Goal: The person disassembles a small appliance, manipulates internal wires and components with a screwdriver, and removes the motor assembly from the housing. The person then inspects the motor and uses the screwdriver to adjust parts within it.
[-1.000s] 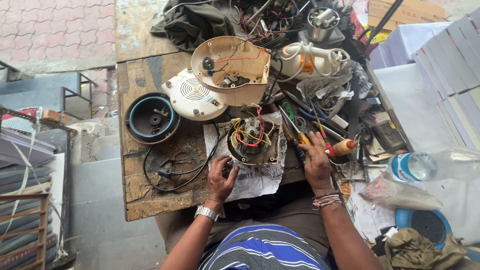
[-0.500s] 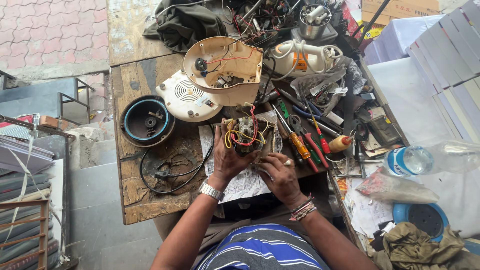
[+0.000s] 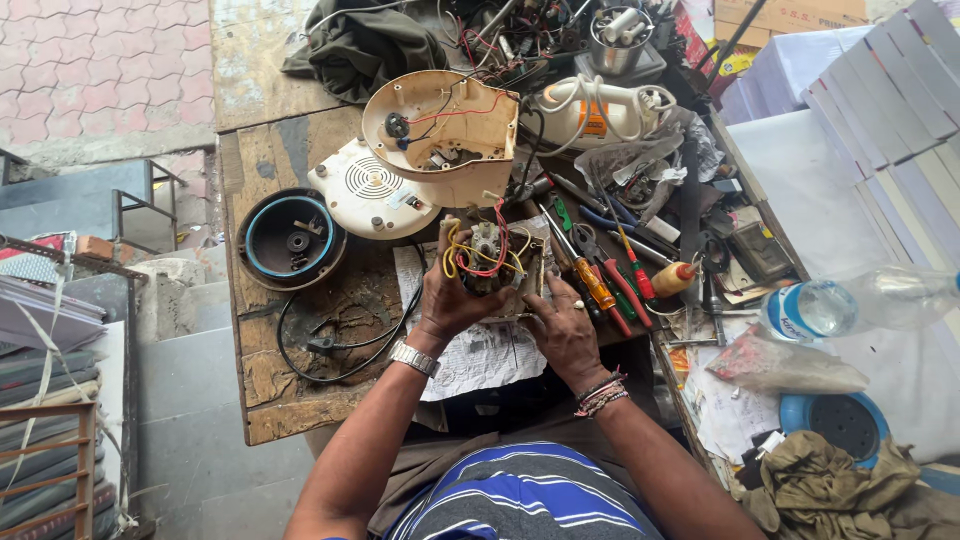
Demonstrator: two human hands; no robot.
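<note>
Seen from above, a person sits at a cluttered wooden workbench (image 3: 270, 400). The left hand (image 3: 452, 297), a metal watch on its wrist, is curled around the side of a small electric motor (image 3: 487, 258) trailing red and yellow wires, gripping it just above centre of the frame. The right hand (image 3: 562, 330), with beaded bracelets at the wrist, lies half open, its fingers touching the motor's lower right edge; whether it grips is unclear. Under the motor is a sheet of newspaper (image 3: 480, 350). Above it, in the upper middle, lies an upturned cream appliance housing (image 3: 450, 130) with a white vented base plate (image 3: 370, 190) to its left. A round black bowl with a blue rim (image 3: 290, 238) sits at centre left, and a black power cord (image 3: 330, 345) loops below it. Right of the motor are an orange-handled screwdriver (image 3: 590, 280) and red-handled pliers (image 3: 625, 285); a clear plastic bottle (image 3: 850, 305) lies at far right. Compared with a second ago, the right hand has left the tools and come to the motor, and the left hand now holds it closer.
</note>
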